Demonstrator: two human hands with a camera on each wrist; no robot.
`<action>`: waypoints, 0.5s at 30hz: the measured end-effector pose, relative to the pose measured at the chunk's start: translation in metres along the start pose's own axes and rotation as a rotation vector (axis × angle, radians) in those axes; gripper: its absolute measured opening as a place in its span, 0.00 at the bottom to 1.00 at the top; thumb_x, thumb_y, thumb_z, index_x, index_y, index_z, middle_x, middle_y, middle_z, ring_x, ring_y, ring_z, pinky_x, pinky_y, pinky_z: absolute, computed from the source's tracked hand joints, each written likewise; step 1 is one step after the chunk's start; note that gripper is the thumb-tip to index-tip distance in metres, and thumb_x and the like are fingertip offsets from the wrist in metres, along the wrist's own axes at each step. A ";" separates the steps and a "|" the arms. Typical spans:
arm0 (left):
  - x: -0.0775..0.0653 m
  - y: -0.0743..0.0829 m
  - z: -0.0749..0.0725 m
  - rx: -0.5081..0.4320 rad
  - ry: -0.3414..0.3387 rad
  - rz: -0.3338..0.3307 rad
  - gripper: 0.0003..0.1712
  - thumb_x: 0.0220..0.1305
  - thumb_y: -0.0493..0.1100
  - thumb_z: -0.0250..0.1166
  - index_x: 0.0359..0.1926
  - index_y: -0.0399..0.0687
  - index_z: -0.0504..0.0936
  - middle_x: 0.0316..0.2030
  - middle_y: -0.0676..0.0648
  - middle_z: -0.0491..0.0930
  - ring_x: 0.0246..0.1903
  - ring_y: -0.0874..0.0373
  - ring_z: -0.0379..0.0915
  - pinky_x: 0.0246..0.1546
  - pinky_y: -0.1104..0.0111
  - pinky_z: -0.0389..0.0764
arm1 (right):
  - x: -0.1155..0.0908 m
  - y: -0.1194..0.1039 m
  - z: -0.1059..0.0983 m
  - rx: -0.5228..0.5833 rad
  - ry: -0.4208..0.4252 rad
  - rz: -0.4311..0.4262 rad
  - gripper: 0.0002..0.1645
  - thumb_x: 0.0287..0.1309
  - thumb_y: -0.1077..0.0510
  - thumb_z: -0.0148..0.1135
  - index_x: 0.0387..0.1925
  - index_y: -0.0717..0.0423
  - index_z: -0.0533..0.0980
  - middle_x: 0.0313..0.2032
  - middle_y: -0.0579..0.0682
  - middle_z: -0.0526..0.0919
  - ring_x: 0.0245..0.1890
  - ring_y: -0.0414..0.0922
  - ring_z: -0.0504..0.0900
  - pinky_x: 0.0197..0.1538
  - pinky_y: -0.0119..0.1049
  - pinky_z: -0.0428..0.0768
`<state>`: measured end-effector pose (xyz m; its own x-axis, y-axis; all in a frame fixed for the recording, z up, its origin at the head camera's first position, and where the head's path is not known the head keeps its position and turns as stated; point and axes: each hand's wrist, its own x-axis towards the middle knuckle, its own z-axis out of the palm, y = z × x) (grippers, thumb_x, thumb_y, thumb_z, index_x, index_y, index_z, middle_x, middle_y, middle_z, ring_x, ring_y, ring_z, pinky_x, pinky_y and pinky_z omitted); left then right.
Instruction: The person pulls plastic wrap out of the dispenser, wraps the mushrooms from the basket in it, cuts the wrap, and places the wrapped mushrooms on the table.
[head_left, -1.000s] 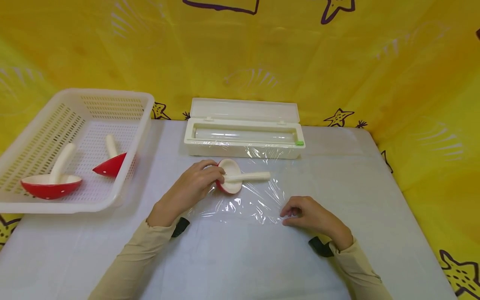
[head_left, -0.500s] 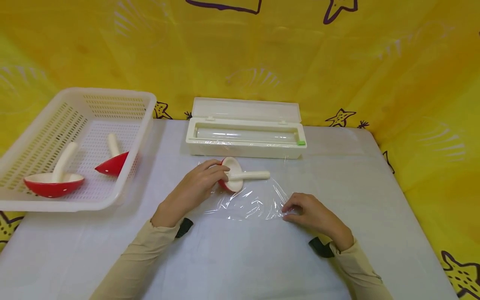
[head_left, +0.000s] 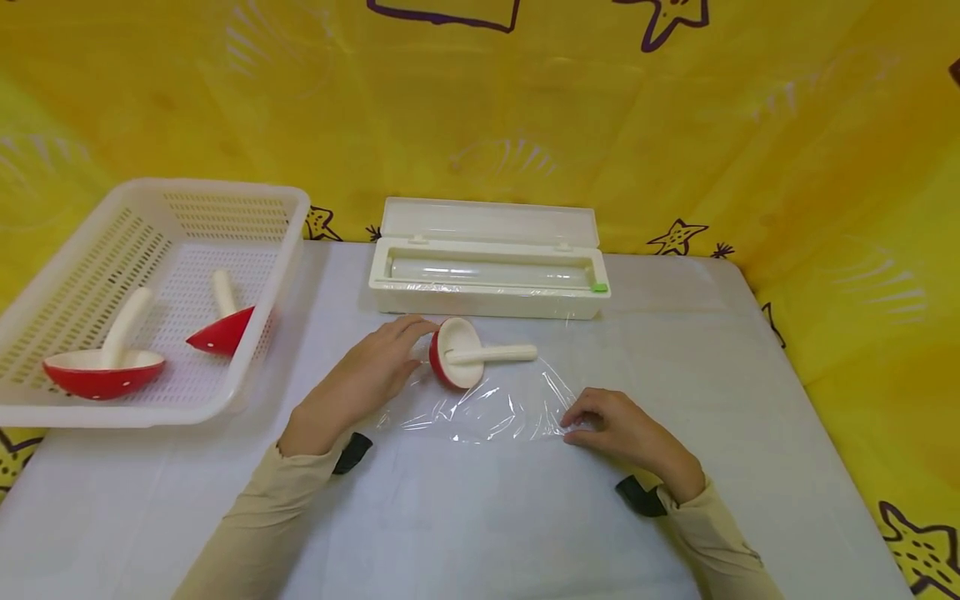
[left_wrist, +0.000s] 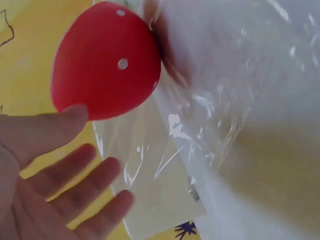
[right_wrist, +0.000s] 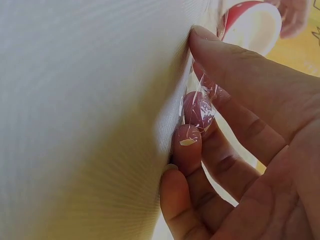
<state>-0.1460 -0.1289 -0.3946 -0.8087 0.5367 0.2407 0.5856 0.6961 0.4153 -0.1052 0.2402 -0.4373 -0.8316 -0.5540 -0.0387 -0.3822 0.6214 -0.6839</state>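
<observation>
A toy mushroom [head_left: 456,354] with a white-dotted red cap and white stem lies on its side over clear plastic wrap [head_left: 491,412]. My left hand [head_left: 363,375] is just left of it. In the left wrist view, a digit tip meets the edge of the red cap [left_wrist: 107,65], while the other fingers [left_wrist: 85,185] are loosely extended and apart. At the wrap's near right corner, my right hand [head_left: 626,429] pinches the film. The right wrist view shows crinkled film over its fingertips [right_wrist: 188,134], close against the tabletop.
Behind the mushroom stands a cream wrap dispenser [head_left: 487,302], lid raised, with a roll inside and a green piece [head_left: 599,288] at its right end. At left, a white basket [head_left: 150,417] holds two more toy mushrooms. A yellow patterned cloth [head_left: 480,108] hangs behind.
My left hand has drawn back leftward, its fingers coming off the inner side of the cap. The mushroom stays almost in place. My right hand remains at the wrap's corner.
</observation>
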 end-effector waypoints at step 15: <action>-0.005 -0.009 -0.015 -0.307 -0.447 -0.182 0.15 0.56 0.36 0.72 0.43 0.41 0.79 0.34 0.48 0.81 0.36 0.58 0.75 0.42 0.66 0.77 | 0.000 -0.001 -0.001 -0.015 -0.002 0.011 0.06 0.53 0.58 0.74 0.34 0.50 0.84 0.34 0.40 0.83 0.36 0.37 0.80 0.43 0.29 0.80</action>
<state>-0.1480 -0.1450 -0.3861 -0.7541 0.6169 -0.2252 0.3420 0.6616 0.6673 -0.1051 0.2399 -0.4356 -0.8346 -0.5487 -0.0477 -0.3795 0.6357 -0.6722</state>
